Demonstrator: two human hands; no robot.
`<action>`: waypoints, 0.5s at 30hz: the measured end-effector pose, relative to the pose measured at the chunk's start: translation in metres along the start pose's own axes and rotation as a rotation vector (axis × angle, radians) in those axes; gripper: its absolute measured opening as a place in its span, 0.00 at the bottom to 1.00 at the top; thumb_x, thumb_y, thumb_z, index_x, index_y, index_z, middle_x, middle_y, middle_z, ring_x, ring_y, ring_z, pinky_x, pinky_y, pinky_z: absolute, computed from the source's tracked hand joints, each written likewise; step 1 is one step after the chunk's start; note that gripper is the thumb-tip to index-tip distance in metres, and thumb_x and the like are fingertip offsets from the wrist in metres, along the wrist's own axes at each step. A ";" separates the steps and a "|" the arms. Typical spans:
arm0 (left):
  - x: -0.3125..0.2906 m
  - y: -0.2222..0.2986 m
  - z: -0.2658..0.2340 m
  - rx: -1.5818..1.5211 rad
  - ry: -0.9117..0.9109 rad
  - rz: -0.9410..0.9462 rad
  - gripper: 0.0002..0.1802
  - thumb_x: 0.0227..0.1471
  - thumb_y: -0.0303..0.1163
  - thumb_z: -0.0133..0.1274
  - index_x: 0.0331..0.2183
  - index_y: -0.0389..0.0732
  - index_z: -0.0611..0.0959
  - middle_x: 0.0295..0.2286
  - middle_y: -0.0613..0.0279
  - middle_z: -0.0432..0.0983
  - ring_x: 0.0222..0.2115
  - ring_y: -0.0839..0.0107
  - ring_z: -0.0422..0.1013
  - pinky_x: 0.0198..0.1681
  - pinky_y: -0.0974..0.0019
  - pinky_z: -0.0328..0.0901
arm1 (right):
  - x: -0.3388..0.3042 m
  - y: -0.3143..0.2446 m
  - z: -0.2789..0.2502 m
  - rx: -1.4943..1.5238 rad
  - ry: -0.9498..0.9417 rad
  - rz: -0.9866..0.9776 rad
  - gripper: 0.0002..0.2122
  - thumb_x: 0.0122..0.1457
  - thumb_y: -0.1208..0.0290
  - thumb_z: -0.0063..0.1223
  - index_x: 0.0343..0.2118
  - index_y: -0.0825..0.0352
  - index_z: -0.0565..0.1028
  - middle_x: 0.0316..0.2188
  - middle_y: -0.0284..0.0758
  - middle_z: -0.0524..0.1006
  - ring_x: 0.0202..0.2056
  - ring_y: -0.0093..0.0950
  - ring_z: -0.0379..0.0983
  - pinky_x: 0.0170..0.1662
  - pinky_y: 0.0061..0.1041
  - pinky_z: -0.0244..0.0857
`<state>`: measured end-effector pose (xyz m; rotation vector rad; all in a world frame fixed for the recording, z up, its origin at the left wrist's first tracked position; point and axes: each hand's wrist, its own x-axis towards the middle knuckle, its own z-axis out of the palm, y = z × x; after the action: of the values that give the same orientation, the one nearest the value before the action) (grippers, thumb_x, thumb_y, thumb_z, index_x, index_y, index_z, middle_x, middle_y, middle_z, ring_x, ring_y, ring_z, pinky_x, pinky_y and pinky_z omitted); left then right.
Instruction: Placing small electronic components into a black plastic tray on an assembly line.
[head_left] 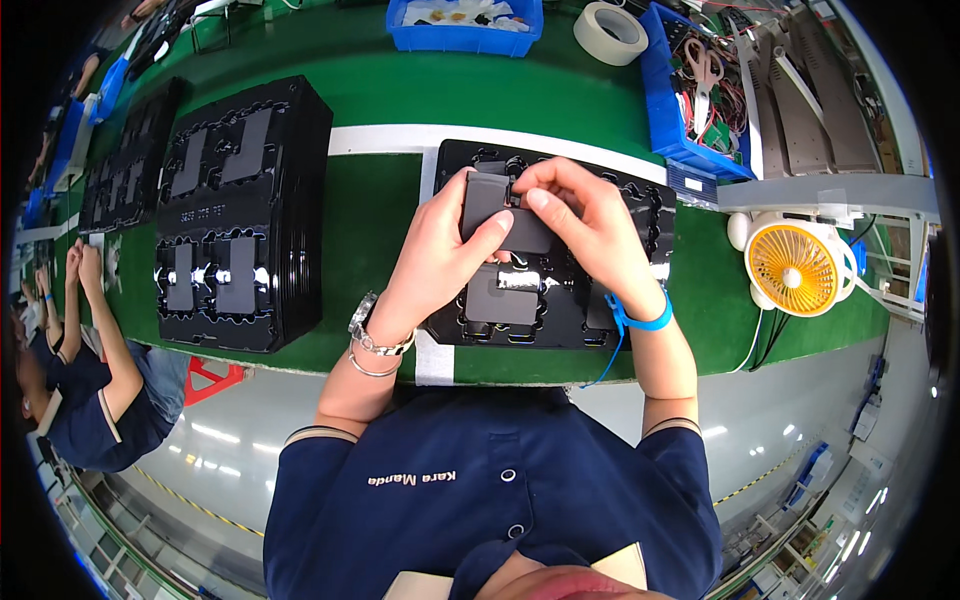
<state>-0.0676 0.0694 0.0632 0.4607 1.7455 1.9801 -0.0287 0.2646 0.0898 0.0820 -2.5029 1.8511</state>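
Observation:
My left hand (440,255) is closed around a dark grey flat rectangular casing (530,235), its thumb lying across the front face. A small notch shows near the casing's upper edge. There my right hand (585,215) has thumb and index finger pinched together; whatever lies between those fingertips is too small to make out. Beneath both hands sits a black moulded tray (570,335) with shaped pockets. Another grey casing (500,297) lies in one of its near pockets. My right wrist wears a blue strap with a cord.
Stacked black trays (295,220) holding grey pieces stand left. Behind are a blue bin (465,40) and a tape roll (610,33). At right, scissors (703,70) lie in a blue crate (665,110), near a yellow-and-white fan (792,268). A co-worker (100,400) is at far left.

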 end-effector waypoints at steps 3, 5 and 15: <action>0.000 -0.002 0.004 0.076 0.041 0.022 0.16 0.61 0.28 0.57 0.46 0.30 0.74 0.30 0.58 0.80 0.26 0.73 0.80 0.30 0.68 0.75 | -0.005 0.004 0.005 -0.057 -0.038 -0.048 0.07 0.64 0.73 0.57 0.40 0.72 0.78 0.33 0.37 0.81 0.33 0.28 0.78 0.40 0.28 0.71; -0.001 -0.005 0.005 0.138 0.052 0.041 0.17 0.60 0.29 0.58 0.46 0.30 0.73 0.27 0.56 0.79 0.25 0.70 0.80 0.29 0.66 0.74 | -0.004 0.003 0.005 -0.117 -0.024 -0.064 0.06 0.63 0.74 0.57 0.39 0.71 0.78 0.32 0.38 0.80 0.32 0.29 0.77 0.37 0.28 0.70; 0.002 -0.011 0.004 0.461 0.050 0.124 0.17 0.56 0.33 0.60 0.40 0.34 0.73 0.20 0.52 0.74 0.20 0.53 0.75 0.25 0.56 0.66 | -0.004 0.006 0.006 -0.189 -0.003 -0.107 0.03 0.59 0.77 0.58 0.34 0.71 0.76 0.28 0.37 0.77 0.29 0.32 0.75 0.32 0.29 0.67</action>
<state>-0.0662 0.0747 0.0525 0.6882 2.2610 1.6678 -0.0253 0.2613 0.0818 0.2099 -2.6048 1.5700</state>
